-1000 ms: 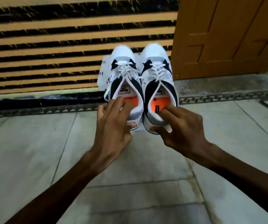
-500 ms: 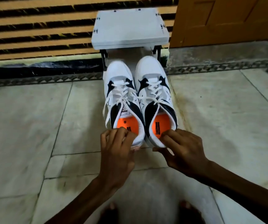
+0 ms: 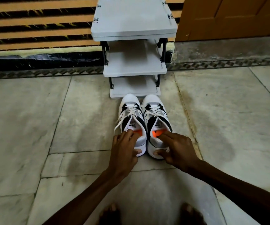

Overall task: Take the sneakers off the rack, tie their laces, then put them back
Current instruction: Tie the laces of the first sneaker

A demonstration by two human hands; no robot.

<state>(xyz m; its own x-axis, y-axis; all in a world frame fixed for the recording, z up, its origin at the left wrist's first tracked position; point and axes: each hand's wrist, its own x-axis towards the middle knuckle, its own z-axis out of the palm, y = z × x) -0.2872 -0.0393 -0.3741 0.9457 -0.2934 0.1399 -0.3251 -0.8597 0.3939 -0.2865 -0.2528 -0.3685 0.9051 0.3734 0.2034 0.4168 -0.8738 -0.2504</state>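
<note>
Two bare hands are clamped on the heels of a pair of white-and-black lace-up sneakers with orange insoles: the left hand (image 3: 125, 147) is closed on the heel collar of the left sneaker (image 3: 131, 120), fingers hooked inside over the insole and thumb pressed on the back, and the right hand (image 3: 175, 149) is closed the same way on the right sneaker (image 3: 157, 122). A second ago the pair was held up in the air in front of the striped wall; half a second ago it had been lowered partway; now both soles appear to be set on the pale stone-tiled floor (image 3: 57, 127), toes just short of the bottom shelf of the grey plastic three-tier shoe rack (image 3: 134, 26). From this it is judged that the first step, removal from the rack, is finished, and that tying can begin once the grips are released. The white laces (image 3: 131, 112) are seen crossed through the eyelets but loose, with one end trailed down the outer side of the left sneaker; no bow can be made out. Outward, the rack's shelves are seen bare, so nothing is judged to obstruct the return. An orange-brown wooden door (image 3: 231, 17) stands to the right of the rack, well apart from the work. Two bare feet (image 3: 109, 214) are glimpsed at the bottom edge, near the spot but not touching the pair.
</note>
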